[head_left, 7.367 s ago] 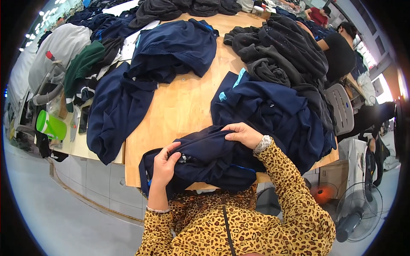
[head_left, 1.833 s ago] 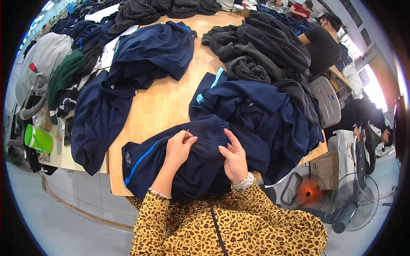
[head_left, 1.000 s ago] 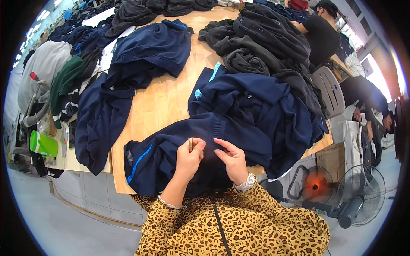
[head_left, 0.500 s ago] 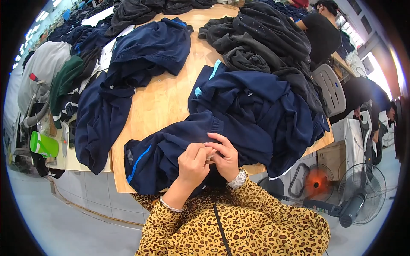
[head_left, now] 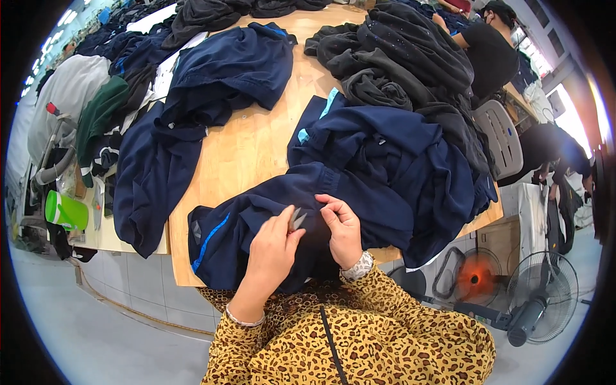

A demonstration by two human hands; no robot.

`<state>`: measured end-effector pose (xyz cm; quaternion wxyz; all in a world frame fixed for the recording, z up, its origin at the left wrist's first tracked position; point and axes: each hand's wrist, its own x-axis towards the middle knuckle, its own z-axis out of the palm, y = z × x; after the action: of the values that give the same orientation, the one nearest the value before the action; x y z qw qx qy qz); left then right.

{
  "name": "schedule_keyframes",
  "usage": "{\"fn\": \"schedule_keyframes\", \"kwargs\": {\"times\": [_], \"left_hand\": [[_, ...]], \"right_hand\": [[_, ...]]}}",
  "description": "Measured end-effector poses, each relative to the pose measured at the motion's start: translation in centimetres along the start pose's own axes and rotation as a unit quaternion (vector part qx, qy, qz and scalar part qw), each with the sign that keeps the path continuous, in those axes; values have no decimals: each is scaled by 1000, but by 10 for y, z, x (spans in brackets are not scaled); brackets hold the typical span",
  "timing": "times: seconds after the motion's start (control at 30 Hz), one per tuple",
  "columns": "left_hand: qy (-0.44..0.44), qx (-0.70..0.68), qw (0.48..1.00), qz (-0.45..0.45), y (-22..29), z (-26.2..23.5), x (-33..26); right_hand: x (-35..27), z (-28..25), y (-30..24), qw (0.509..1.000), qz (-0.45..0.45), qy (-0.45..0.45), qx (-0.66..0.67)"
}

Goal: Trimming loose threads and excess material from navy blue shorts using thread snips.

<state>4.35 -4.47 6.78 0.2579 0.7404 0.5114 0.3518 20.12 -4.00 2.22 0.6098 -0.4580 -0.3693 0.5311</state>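
My left hand [head_left: 273, 247] is closed around thread snips [head_left: 297, 219], whose two short grey metal blades stick out past the fingertips. Beside it, a little to the right, the fingers of my right hand [head_left: 343, 231] are curled with thumb and forefinger pinched together. Whatever they hold, if anything, is too small to name. Both hands are above a navy garment [head_left: 256, 215] with a bright blue stripe and a gathered band, spread at the table's near edge. More navy cloth [head_left: 391, 154] with light blue bits is heaped just beyond my right hand.
Black garments [head_left: 410, 51] are piled at the far right of the wooden table [head_left: 247, 138]. Another navy garment [head_left: 224, 70] lies to the left, partly hanging over the edge. A green container [head_left: 66, 210], a standing fan [head_left: 542, 295] and a co-worker [head_left: 491, 58] are around the table.
My hands, which were together at the fingertips, have moved apart. My left hand has turned and shifted left, and the snips' blades now show.
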Motion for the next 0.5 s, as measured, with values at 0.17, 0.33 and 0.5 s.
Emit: {"fn": "schedule_keyframes", "kwargs": {"times": [0.17, 0.33, 0.5], "left_hand": [[-18, 44, 999, 3, 18, -1, 0], [-32, 93, 995, 21, 22, 2, 4], [-22, 105, 994, 36, 24, 3, 4]], "right_hand": [[-1, 1, -2, 1000, 1, -10, 8], [-2, 0, 1, 999, -23, -11, -19], [-2, 0, 3, 998, -52, -11, -45]]}}
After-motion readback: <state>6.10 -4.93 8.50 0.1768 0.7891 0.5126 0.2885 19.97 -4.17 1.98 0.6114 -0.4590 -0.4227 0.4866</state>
